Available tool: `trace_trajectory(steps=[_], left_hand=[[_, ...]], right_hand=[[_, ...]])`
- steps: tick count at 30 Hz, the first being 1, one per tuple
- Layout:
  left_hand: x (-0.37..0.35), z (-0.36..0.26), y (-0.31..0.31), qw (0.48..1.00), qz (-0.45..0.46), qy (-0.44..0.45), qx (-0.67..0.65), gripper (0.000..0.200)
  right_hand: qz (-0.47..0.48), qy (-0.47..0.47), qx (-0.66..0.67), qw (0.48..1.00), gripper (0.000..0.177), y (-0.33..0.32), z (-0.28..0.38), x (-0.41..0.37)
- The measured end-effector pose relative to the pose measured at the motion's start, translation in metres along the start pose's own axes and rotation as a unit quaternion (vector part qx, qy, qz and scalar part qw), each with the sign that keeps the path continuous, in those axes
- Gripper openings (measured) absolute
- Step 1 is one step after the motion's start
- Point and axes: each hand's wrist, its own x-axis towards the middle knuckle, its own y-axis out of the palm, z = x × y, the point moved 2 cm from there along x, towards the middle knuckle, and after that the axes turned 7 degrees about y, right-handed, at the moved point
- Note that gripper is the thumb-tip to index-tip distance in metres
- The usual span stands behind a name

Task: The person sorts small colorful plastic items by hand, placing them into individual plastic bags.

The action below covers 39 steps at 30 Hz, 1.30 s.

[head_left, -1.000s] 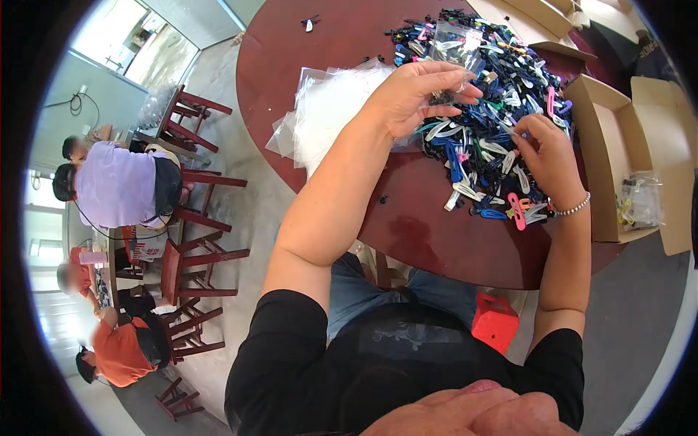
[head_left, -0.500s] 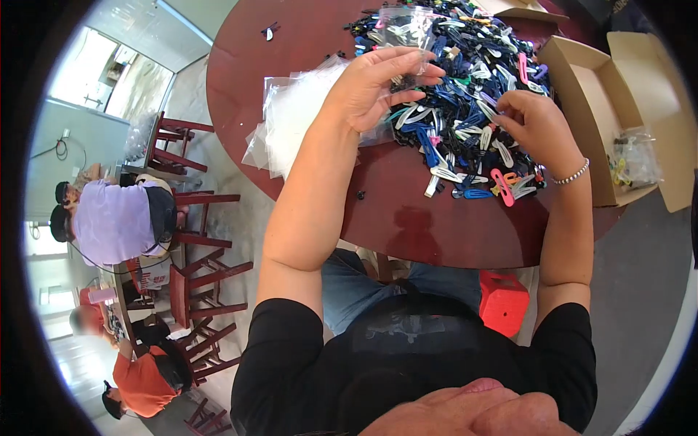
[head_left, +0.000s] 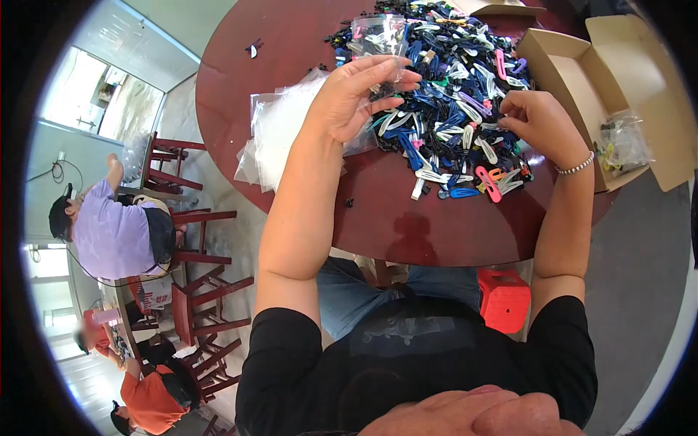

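A small clear plastic bag (head_left: 379, 35) is pinched between the thumb and forefinger of my left hand (head_left: 358, 94), over the left part of a heap of hair clips (head_left: 451, 94). The other fingers of that hand are stretched out. The heap mixes dark blue, black, white, pink and purple snap clips. At its right edge, my right hand (head_left: 544, 125) has thumb and fingertips drawn together; whatever lies between them is too small to make out. Below it, near the table edge, lies a pink clip (head_left: 488, 184).
Flat clear bags (head_left: 282, 138) lie stacked on the round dark red table (head_left: 407, 225), left of the heap. An open cardboard box (head_left: 563, 80) on the right holds bagged items (head_left: 624, 142). A red stool (head_left: 504, 301) stands below. Other people sit at a far-left table.
The view has shifted slightly, moving the table leftward. My right hand has drawn a little away from the heap. My left hand keeps the bag. A person in purple at left has raised an arm.
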Motion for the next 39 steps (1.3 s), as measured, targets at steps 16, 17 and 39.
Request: trace_trajectory(steps=[16,17,39], left_hand=[[-0.003,-0.003,0.003,1.000,-0.014,-0.011,-0.002,0.035],[-0.003,-0.003,0.004,1.000,-0.014,-0.009,0.002,0.035],[-0.004,-0.005,0.005,1.000,-0.013,-0.009,-0.013,0.035]], right_hand=[[-0.094,-0.012,-0.047,0.994,0.026,0.014,-0.012,0.014],[-0.091,-0.023,-0.031,0.995,0.026,0.017,-0.008,0.014],[-0.113,-0.048,-0.001,0.992,0.009,0.043,0.003,0.026]])
